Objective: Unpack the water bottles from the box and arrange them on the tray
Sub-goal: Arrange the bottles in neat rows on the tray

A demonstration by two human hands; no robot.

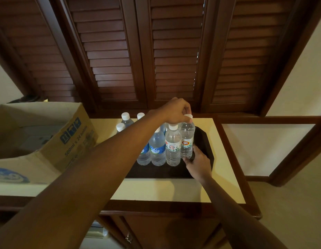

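Several clear water bottles with white caps stand upright on a dark tray (204,141) on the cream counter. My left hand (174,110) reaches across from the left and pinches the cap of the rightmost bottle (187,139), which has a red-and-white label. My right hand (198,162) grips that same bottle at its base, over the tray. Right beside it stand a white-labelled bottle (172,146) and a blue-labelled bottle (157,150). The open cardboard box (70,141) sits at the left of the counter; its inside is mostly hidden.
More capped bottles (125,119) stand behind my left arm at the back of the tray. Dark louvred wooden shutters (156,60) rise right behind the counter. A wooden rail (236,159) borders the counter's right edge. Bare cream counter (165,189) lies in front of the tray.
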